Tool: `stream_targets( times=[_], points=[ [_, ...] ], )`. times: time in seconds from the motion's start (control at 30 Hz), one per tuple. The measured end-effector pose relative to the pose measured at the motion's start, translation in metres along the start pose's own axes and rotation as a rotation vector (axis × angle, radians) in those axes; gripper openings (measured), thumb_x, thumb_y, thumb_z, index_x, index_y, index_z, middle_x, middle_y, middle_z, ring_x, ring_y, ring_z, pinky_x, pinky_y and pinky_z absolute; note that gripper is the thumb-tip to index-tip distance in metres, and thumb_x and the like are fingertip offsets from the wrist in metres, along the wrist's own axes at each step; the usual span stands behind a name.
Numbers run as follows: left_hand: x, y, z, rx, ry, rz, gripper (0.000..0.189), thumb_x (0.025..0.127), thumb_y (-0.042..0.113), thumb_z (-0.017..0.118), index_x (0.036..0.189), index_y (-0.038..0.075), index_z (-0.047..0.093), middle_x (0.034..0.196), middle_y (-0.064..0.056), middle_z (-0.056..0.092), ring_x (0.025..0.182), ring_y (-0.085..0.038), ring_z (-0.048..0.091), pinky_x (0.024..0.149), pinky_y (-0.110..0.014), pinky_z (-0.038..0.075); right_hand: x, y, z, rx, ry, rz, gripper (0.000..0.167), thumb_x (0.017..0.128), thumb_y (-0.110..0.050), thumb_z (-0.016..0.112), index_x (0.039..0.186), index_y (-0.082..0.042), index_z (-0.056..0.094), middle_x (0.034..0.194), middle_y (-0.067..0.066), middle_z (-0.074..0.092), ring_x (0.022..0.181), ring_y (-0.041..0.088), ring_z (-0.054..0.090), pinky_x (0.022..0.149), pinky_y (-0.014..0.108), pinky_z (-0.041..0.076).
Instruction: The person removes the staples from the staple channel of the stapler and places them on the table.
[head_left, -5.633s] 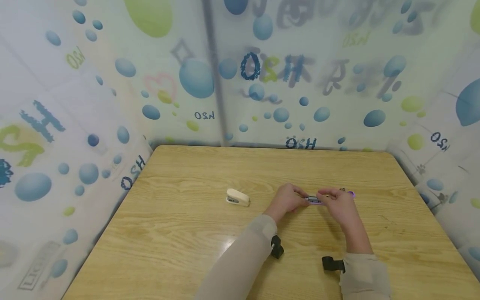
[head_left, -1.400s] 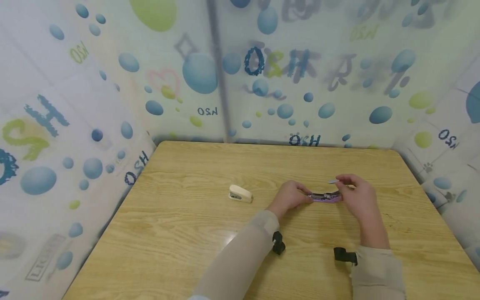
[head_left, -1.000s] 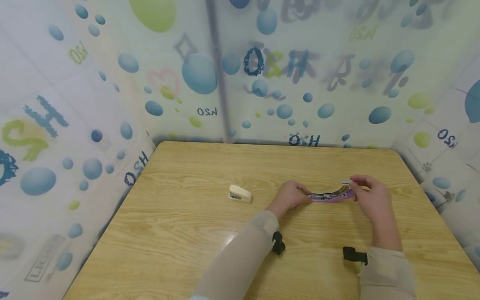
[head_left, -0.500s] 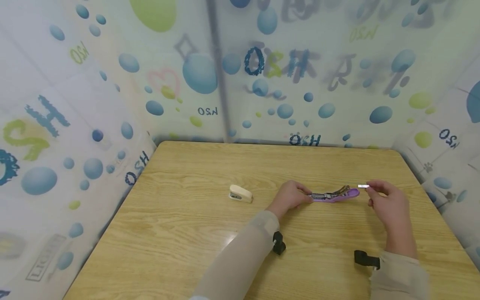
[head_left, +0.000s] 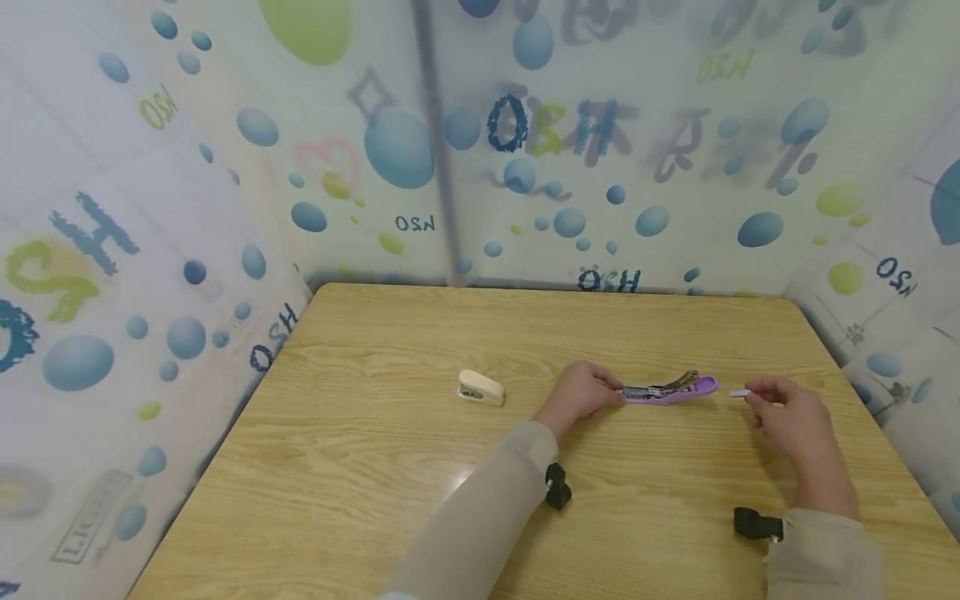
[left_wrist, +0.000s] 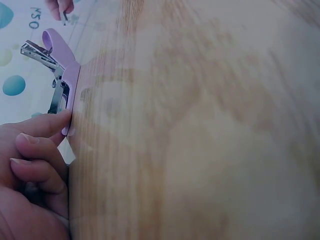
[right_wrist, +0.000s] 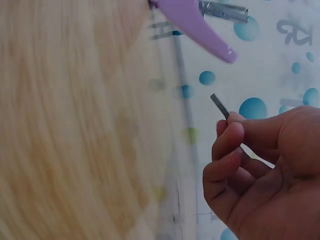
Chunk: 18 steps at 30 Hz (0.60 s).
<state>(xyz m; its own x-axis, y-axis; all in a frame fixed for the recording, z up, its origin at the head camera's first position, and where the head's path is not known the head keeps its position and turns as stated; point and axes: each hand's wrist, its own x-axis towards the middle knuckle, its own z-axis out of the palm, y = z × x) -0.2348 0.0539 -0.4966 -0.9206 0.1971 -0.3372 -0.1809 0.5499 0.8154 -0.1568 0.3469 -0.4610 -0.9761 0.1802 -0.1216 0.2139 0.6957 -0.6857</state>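
the left hand (head_left: 581, 392) holds the purple stapler (head_left: 675, 398) sideways. the right hand (head_left: 791, 419) pinches a strip (head_left: 738, 393) just off its free end.

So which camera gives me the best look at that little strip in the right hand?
The right wrist view: the strip is largest there, jutting from the right hand. The head view shows it small and pale; the left wrist view shows only a tiny dark bit near the top.
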Motion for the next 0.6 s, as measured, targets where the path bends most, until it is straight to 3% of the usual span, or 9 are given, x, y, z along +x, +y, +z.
stream_targets(
  times=[0.2,0.37,0.6],
  points=[
    [-0.002,0.0,-0.002,0.0,-0.004,0.03,0.01,0.087,0.022,0.09,0.094,0.024,0.084,0.05,0.005,0.057,0.038,-0.011,0.043,0.042,-0.026,0.035,0.015,0.02,-0.007,-0.079,-0.039,-0.039,0.038,0.113,-0.023,0.051,0.132,0.007,0.062,0.112,0.022,0.068,0.081,0.009,0.056,0.065,0.021,0.046],
    [-0.004,-0.001,-0.003,-0.001,-0.01,0.044,0.011,0.088,0.022,0.089,0.097,0.023,0.084,0.054,0.004,0.061,0.039,-0.011,0.044,0.043,-0.026,0.035,0.022,0.028,-0.011,-0.032,-0.137,-0.037,0.038,0.113,-0.022,0.052,0.129,0.012,0.06,0.092,0.009,0.068,0.075,0.009,0.057,0.063,0.026,0.051],
    [-0.004,-0.001,-0.002,0.0,-0.01,0.046,0.011,0.088,0.023,0.089,0.097,0.023,0.084,0.055,0.004,0.063,0.04,-0.011,0.044,0.043,-0.026,0.035,0.024,0.032,-0.008,-0.033,-0.201,-0.049,0.036,0.112,-0.016,0.053,0.13,0.014,0.058,0.086,0.004,0.063,0.071,0.011,0.055,0.061,0.028,0.05]
  ],
)
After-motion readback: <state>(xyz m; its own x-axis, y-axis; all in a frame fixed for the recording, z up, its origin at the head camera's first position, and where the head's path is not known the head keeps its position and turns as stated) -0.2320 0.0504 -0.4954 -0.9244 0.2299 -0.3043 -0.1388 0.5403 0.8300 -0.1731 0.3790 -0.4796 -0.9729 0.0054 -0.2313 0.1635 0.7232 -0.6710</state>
